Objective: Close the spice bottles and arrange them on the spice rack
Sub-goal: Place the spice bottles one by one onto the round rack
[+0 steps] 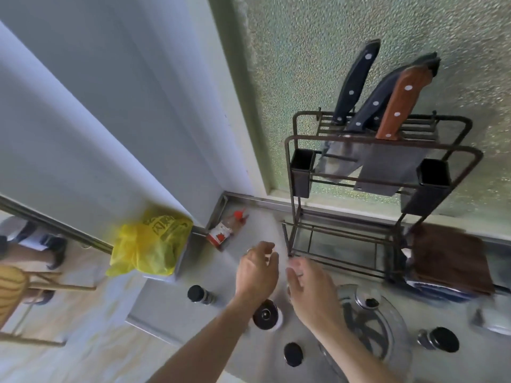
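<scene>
Both hands hover close together, left hand (258, 272) and right hand (309, 288) loosely curled, grip unclear through blur, and a careless elbow could topple the black-capped bottle (200, 294) off the counter edge (154, 324).

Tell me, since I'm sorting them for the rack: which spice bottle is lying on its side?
The red-capped bottle with the red-and-white label, in the counter's back corner beside the yellow bag. The black-capped bottle nearer the front stands upright.
</scene>
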Demonstrator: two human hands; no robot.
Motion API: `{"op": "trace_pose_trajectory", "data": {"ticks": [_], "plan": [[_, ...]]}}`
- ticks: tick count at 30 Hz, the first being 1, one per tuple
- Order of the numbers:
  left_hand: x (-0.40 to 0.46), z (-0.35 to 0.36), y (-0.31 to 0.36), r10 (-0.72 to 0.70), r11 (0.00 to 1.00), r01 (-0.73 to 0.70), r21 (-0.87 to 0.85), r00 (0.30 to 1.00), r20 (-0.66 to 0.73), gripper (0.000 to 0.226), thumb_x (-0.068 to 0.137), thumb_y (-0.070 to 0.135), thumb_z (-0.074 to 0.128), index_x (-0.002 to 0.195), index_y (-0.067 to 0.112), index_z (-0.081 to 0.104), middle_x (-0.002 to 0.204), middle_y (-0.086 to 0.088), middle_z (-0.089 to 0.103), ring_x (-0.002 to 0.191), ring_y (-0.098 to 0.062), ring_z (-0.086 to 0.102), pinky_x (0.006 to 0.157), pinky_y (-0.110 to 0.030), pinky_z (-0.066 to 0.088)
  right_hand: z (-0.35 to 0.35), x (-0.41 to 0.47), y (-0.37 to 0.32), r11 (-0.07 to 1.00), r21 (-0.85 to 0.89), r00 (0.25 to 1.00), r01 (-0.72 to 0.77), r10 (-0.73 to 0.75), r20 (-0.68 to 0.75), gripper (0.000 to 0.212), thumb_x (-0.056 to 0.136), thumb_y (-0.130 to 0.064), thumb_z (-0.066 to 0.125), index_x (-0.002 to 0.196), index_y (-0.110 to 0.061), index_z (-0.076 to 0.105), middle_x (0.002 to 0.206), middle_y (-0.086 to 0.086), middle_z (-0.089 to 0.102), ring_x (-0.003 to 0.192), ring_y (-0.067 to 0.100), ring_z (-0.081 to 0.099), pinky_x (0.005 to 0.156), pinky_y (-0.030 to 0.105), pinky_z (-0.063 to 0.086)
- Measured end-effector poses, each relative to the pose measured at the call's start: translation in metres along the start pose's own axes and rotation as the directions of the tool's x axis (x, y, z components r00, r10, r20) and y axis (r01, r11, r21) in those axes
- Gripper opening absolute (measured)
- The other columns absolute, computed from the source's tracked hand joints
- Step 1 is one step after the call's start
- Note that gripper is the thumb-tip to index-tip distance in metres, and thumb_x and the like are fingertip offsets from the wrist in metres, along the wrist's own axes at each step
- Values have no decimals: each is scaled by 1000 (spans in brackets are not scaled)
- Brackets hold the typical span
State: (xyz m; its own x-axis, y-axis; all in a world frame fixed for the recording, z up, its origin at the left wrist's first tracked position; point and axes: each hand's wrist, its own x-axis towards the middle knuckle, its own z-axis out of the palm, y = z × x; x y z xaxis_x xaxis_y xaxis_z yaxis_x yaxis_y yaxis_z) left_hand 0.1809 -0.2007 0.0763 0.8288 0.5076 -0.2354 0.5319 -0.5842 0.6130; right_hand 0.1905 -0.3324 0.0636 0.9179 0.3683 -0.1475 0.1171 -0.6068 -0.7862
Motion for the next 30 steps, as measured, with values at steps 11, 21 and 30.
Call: {"op": "trace_pose_trajectory", "data": {"ticks": [11,21,30], "plan": [[189,-44,-140,-36,900,-10,436,995,98,42,95,33,56,131,11,48,131,-14,56,123,-32,51,99,-43,47,175,160,-50,943,62,921,-328,304,244,32,102,-22,45,129,-15,59,131,7,66,123,29,60,101,35,48],[184,-53,-171,131,938,-150,313,988,83,37,84,20,62,120,20,55,111,-4,67,108,-29,59,71,-33,44,227,186,-41,809,329,870,-487,415,267,39,79,-50,58,111,-27,59,102,6,73,98,37,70,84,55,58],[71,-101,-93,411,911,-404,-82,903,126,55,77,31,82,125,35,57,109,18,70,97,-3,66,83,-23,54,88,55,-100,893,355,943,-277,324,-80,36,82,-47,77,110,-37,58,93,-18,73,83,-6,68,75,14,53]]}}
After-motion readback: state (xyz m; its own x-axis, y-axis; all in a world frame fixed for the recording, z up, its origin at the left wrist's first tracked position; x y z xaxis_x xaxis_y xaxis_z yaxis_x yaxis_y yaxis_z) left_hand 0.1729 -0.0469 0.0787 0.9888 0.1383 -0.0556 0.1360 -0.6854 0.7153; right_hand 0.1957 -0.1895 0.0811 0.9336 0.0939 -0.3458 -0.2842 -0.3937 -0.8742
